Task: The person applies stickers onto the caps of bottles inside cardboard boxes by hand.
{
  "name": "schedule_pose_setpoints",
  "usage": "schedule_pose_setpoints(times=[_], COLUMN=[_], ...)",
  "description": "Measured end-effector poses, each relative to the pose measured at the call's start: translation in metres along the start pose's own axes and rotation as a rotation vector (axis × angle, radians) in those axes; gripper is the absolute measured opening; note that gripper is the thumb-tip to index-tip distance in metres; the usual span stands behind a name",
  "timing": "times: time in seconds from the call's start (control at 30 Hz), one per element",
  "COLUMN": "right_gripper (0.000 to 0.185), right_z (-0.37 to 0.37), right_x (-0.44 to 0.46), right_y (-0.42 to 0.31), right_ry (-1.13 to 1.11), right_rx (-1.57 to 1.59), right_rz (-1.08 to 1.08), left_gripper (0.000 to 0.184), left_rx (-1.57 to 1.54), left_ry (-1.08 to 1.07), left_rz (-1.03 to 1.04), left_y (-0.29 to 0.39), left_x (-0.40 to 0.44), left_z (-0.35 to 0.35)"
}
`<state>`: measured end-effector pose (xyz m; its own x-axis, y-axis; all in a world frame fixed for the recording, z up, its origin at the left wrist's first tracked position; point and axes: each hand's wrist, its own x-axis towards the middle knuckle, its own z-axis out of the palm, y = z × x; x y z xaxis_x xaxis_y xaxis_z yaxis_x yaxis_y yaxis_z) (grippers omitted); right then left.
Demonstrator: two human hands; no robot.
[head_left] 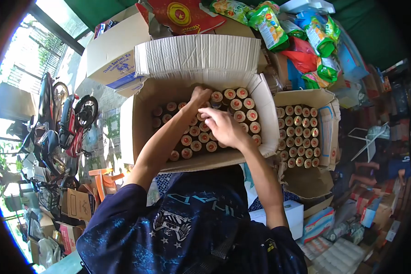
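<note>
An open cardboard box in front of me holds many upright bottles or jars, packed close, with round gold caps that have red centres. My left hand reaches in near the back of the box, its fingers curled down among the caps; what they grip, if anything, is hidden. Just nearer to me, my right hand hovers over the middle rows, close to my left wrist. Its forefinger and thumb point left and stand apart, and no held object shows. A dark gap lies between the caps beside my hands.
A second open box of gold-capped containers stands on the right. Green snack packets and a red bag lie behind. A closed carton is at back left. Motorbikes stand outside; a white box sits near my right elbow.
</note>
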<state>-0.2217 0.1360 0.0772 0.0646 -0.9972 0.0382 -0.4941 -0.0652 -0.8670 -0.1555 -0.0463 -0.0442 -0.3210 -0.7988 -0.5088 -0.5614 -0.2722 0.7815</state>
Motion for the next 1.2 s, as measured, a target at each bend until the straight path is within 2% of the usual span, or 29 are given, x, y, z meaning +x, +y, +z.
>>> schedule_pose_setpoints(times=[0.03,0.17,0.2,0.27,0.33,0.37,0.4,0.47,0.53,0.57,0.6,0.67,0.77,0.87,1.0,1.03,1.2], right_gripper=[0.033,0.028,0.027,0.026,0.023,0.022,0.022,0.024,0.028,0.031,0.034,0.042,0.041,0.040,0.038,0.038,0.036], right_z=[-0.004,-0.044,-0.054,-0.073,-0.084,-0.089,-0.095,-0.103,-0.109,-0.112,-0.113,-0.116,-0.108,-0.098,-0.088,-0.086,-0.082], right_x=[-0.011,-0.055,-0.067,-0.089,-0.112,-0.121,-0.129,-0.144,-0.152,-0.150,-0.148,-0.143,-0.137,-0.138,-0.139,-0.142,-0.154], right_y=[-0.006,-0.038,-0.040,-0.031,-0.011,0.007,0.023,0.080,0.131,0.139,0.145,0.145,0.170,0.194,0.214,0.217,0.227], right_ry=[0.041,0.149,0.200,0.376,0.569,0.669,0.760,0.879,0.807,0.762,0.695,0.549,0.492,0.503,0.526,0.530,0.571], right_rx=[0.021,0.220,0.264,0.228,0.361,0.382,0.427,0.439,0.174,0.043,0.100,0.207,0.259,0.331,0.462,0.491,0.628], right_rz=[-0.097,-0.011,0.028,0.050,0.171,0.172,0.224,0.231,0.431,0.519,0.569,0.666,0.665,0.621,0.580,0.572,0.539], left_gripper=[0.030,0.034,0.031,0.022,0.018,0.014,0.014,0.012,0.017,0.022,0.018,0.009,0.013,0.031,0.021,0.020,0.021], left_rx=[0.060,0.137,0.189,0.087,0.111,0.112,0.116,-0.022,0.145,0.470,0.483,0.722,0.999,1.280,1.335,1.344,1.367], left_ry=[0.037,0.127,0.062,0.023,-0.019,-0.149,-0.143,-0.183,-0.199,-0.347,-0.295,-0.136,0.346,-0.264,0.050,-0.051,-0.055], left_rz=[0.105,0.423,0.392,0.596,0.855,0.823,0.948,1.071,1.073,0.999,1.073,1.233,1.509,0.942,1.070,0.984,1.083], left_y=[0.003,0.045,0.072,0.097,0.119,0.131,0.135,0.142,0.145,0.157,0.151,0.133,0.097,0.105,0.092,0.099,0.097], left_x=[-0.003,-0.050,-0.076,-0.106,-0.131,-0.143,-0.148,-0.150,-0.151,-0.161,-0.159,-0.152,-0.136,-0.128,-0.142,-0.143,-0.146], left_z=[0.004,0.020,0.020,0.039,0.060,0.067,0.078,0.106,0.132,0.130,0.148,0.178,0.219,0.248,0.242,0.242,0.237])
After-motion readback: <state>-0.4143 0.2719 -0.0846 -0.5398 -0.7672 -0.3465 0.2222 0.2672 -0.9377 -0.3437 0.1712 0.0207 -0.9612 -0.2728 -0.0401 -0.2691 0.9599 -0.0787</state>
